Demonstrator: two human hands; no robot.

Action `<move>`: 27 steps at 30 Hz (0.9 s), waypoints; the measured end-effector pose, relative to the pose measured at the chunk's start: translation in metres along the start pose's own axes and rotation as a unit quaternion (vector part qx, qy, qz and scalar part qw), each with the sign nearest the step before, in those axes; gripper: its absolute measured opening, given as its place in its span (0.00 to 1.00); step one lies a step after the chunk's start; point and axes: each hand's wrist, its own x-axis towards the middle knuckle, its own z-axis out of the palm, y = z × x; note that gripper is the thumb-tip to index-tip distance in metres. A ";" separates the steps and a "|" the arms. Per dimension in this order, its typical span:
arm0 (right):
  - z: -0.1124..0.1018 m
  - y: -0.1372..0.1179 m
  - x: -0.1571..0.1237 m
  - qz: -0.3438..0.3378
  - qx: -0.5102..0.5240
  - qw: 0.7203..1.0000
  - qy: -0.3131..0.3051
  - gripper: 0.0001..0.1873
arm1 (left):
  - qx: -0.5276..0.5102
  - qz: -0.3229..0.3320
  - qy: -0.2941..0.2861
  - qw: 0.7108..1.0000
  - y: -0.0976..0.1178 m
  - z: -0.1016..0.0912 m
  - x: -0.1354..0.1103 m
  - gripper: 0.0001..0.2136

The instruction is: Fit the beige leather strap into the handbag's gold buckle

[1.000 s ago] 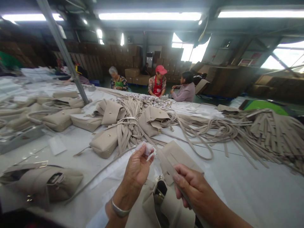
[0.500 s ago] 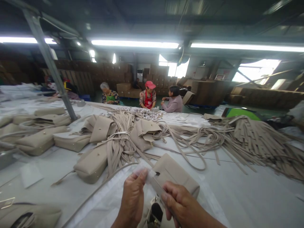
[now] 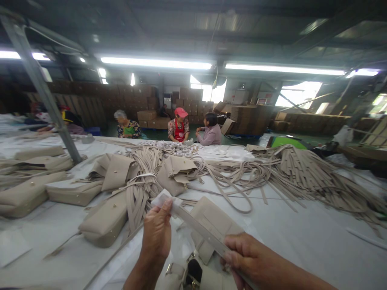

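A beige strap (image 3: 201,228) runs taut between my two hands, slanting down to the right. My left hand (image 3: 157,231) is closed, its thumb pressing a piece of thin white wrapping (image 3: 160,198) at the strap's upper end. Further down the strap, my right hand (image 3: 252,255) grips it with curled fingers. Just behind the strap lies a beige bag (image 3: 213,215) on the table. Below, a second beige piece with a metal buckle and dark opening (image 3: 193,272) is partly cut off by the frame edge.
Several beige bags (image 3: 104,219) lie on the white-covered table (image 3: 302,241) at the left. A bundle of straps (image 3: 145,185) stands in the middle, with a larger heap (image 3: 308,173) at the right. A metal post (image 3: 45,88) rises at left. Across the table are several people (image 3: 178,127).
My hands have moved apart, with more of the strap stretched between them. My right hand has shifted right and down. The view has turned slightly to the right.
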 end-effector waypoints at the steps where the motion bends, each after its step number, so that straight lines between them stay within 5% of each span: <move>1: -0.001 -0.003 0.000 -0.011 -0.016 1.000 0.017 0.08 | -0.005 -0.004 -0.012 1.000 -0.002 0.006 -0.002 0.12; 6: -0.001 -0.022 0.016 -0.064 -0.063 0.994 0.068 0.09 | 0.012 -0.051 -0.079 0.995 -0.031 0.033 -0.030 0.11; 11: -0.003 -0.018 0.022 -0.093 -0.068 0.990 0.075 0.07 | 0.044 -0.100 -0.120 0.987 -0.053 0.029 -0.047 0.11; 15: -0.005 0.004 -0.008 -0.091 -0.094 0.990 0.050 0.03 | 0.026 -0.062 -0.071 0.995 -0.036 0.019 -0.027 0.09; 21: -0.006 0.041 -0.031 -0.095 -0.147 0.972 0.156 0.12 | -0.014 0.009 -0.034 0.999 -0.012 0.024 0.003 0.10; 27: 0.008 0.053 0.000 -0.123 -0.085 0.963 0.224 0.15 | 0.071 -0.061 -0.104 0.990 -0.065 0.027 -0.029 0.10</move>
